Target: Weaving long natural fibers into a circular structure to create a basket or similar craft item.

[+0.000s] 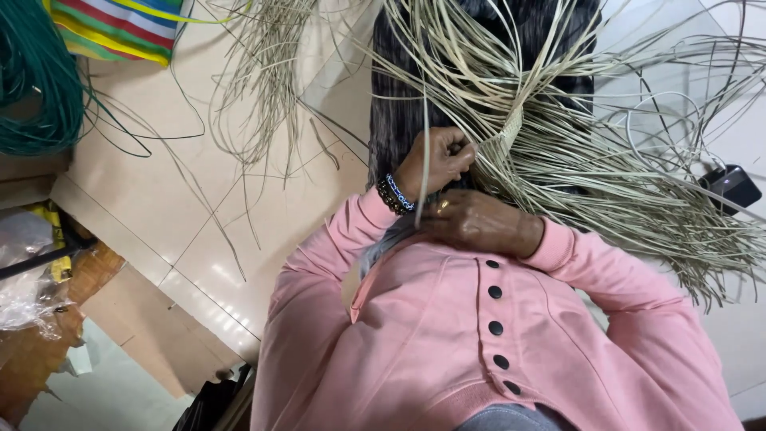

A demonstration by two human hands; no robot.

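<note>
**Q:** Over the lap, what are the two hands doing?

**A:** The left hand (437, 160), with a beaded bracelet (396, 194) on its wrist, is curled tight around a pale straw strand (423, 172) that runs down past its knuckles. The right hand (479, 222), wearing a ring (443, 207), lies just below it, its fingers bent in against the strands. Whether they actually pinch one I cannot tell.

**Q:** Where is the straw itself?

**A:** A big bundle of straw strips (558, 136) spreads out above the hands, over a dark striped cloth (399, 104), and fans out to the upper left and to the right. A small woven band (511, 128) sits just beside the left hand's knuckles.

**Q:** What else lies around?

**A:** Pink sleeves and a buttoned pink top (447, 335) fill the lower part of the view. A coil of green cord (36, 88) lies at the far left on the tiled floor (159, 199), with a striped bag (120, 28) above it. A black plug (734, 185) with a white cable rests at the right edge.
</note>
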